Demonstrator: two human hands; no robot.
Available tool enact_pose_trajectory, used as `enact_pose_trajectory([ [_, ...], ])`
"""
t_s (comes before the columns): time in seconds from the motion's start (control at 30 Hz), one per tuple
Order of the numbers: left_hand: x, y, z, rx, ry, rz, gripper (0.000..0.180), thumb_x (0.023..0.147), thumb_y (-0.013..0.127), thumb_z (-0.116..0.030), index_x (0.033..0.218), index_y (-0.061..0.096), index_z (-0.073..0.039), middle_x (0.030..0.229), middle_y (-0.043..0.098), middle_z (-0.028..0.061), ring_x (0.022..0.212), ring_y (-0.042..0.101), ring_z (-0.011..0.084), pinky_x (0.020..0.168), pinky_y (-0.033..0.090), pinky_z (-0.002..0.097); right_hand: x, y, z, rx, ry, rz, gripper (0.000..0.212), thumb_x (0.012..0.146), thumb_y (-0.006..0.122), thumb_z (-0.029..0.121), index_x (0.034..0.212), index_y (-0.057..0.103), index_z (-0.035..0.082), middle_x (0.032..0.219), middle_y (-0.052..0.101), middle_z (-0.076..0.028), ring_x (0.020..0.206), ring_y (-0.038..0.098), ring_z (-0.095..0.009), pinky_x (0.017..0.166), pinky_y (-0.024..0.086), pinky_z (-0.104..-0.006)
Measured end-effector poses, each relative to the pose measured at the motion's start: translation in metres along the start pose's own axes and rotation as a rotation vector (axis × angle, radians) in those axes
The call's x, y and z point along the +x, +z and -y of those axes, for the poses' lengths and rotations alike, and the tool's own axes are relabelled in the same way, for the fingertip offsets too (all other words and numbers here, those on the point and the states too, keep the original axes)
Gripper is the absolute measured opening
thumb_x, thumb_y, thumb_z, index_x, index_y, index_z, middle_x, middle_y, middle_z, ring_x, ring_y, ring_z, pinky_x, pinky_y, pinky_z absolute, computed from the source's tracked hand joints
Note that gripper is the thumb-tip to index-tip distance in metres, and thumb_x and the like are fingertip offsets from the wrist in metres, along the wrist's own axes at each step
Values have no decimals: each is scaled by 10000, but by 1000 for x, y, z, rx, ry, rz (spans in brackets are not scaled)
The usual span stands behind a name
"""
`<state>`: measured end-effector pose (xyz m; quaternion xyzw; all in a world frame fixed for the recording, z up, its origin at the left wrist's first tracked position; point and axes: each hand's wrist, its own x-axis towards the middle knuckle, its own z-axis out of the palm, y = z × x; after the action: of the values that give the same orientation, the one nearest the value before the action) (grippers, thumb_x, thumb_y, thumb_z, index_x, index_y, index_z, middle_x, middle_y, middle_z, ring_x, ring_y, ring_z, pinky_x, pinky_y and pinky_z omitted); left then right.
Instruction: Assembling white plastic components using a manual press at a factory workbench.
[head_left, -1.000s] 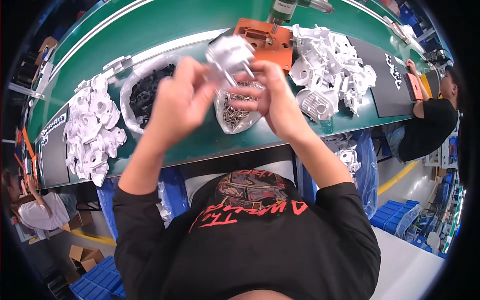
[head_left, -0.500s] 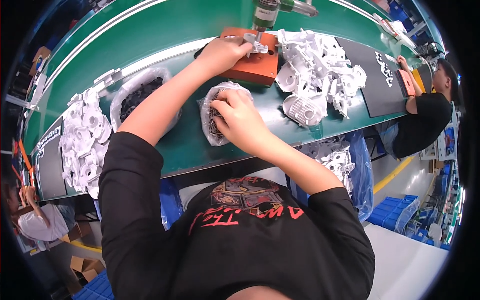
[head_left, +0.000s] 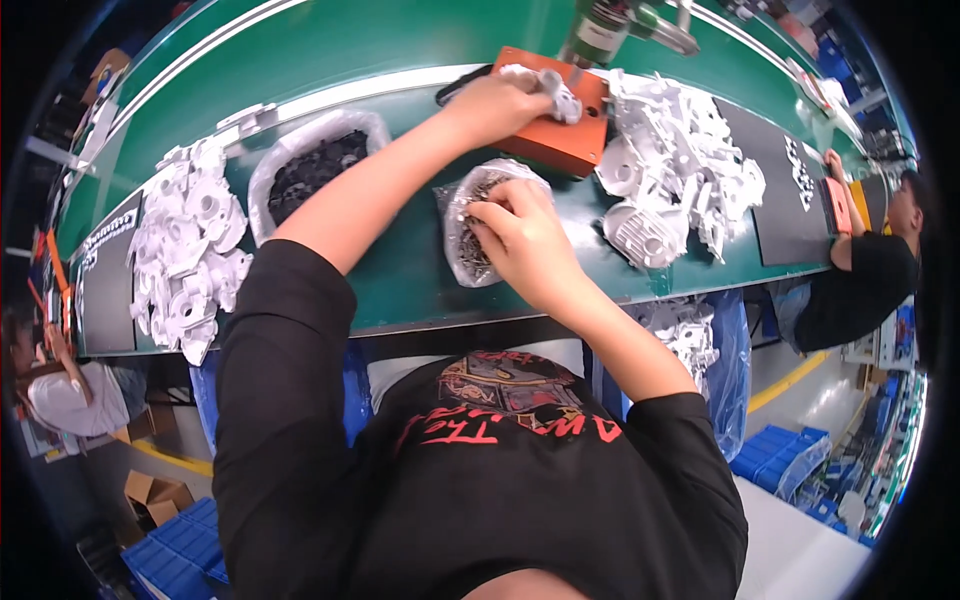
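The left hand (head_left: 495, 105) reaches to the far side of the green counter (head_left: 400, 270), its grip clamped on a small white plastic part (head_left: 550, 85) that rests on the orange block (head_left: 555, 140). The right hand (head_left: 525, 235) sits nearer the counter's front edge, fingers bunched together inside the mouth of a clear bag of small dark metal pieces (head_left: 470, 225) (whether they pinch a piece cannot be told). Just left of that bag stands a second clear bag of black parts (head_left: 310, 170), and beyond it, toward the counter's left end, lies a heap of white round mouldings (head_left: 195, 250). Right of the orange block a bigger heap of white plastic housings (head_left: 680, 180) spreads over the counter. At the counter's right end another person in a dark shirt (head_left: 860, 285) leans on it.
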<state>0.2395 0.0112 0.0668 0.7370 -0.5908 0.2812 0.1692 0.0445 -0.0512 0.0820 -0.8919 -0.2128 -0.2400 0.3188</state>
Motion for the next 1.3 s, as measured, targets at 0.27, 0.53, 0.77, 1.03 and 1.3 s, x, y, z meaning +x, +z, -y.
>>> enact_pose_trajectory([
  [0.27, -14, -14, -15, 102, -269, 136, 280, 887, 517, -276, 1127, 598, -155, 1314, 463, 165, 1232, 422, 315, 1036, 308, 474, 6, 2, 1, -34, -14, -58, 142, 730, 634, -17, 866, 626, 25, 809, 561, -109, 803, 548, -300, 721, 447, -373],
  [0.53, -57, -140, 8, -133, -524, 343, 267, 798, 528, -195, 1027, 624, -96, 970, 645, 164, 880, 613, 340, 781, 494, 384, 9, -9, -5, 252, 175, -78, 79, 812, 551, -55, 870, 581, -10, 983, 638, -123, 786, 636, -155, 698, 498, -250],
  [0.77, -119, -172, 27, 38, -824, 749, 186, 746, 622, -183, 856, 631, -34, 854, 637, 181, 843, 606, 338, 756, 476, 408, 12, -32, -14, 808, 363, -84, 30, 887, 476, -15, 897, 502, -25, 977, 633, -144, 679, 628, -122, 565, 456, -216],
  [1.03, -104, -166, 40, -157, -793, 539, 159, 753, 639, -166, 800, 593, -21, 672, 598, 97, 631, 570, 169, 597, 446, 302, 11, -54, -22, 610, 277, -81, 137, 886, 552, 27, 1010, 604, 3, 748, 551, 1, 598, 512, -71, 559, 431, -201],
  [1.3, -16, -100, 45, -626, -808, 234, 144, 832, 627, -148, 784, 570, -25, 707, 609, 23, 669, 588, 86, 607, 429, 232, -3, -71, -51, 930, 549, -221, 106, 821, 639, 8, 909, 581, -6, 813, 588, -34, 655, 556, -84, 577, 447, -217],
])
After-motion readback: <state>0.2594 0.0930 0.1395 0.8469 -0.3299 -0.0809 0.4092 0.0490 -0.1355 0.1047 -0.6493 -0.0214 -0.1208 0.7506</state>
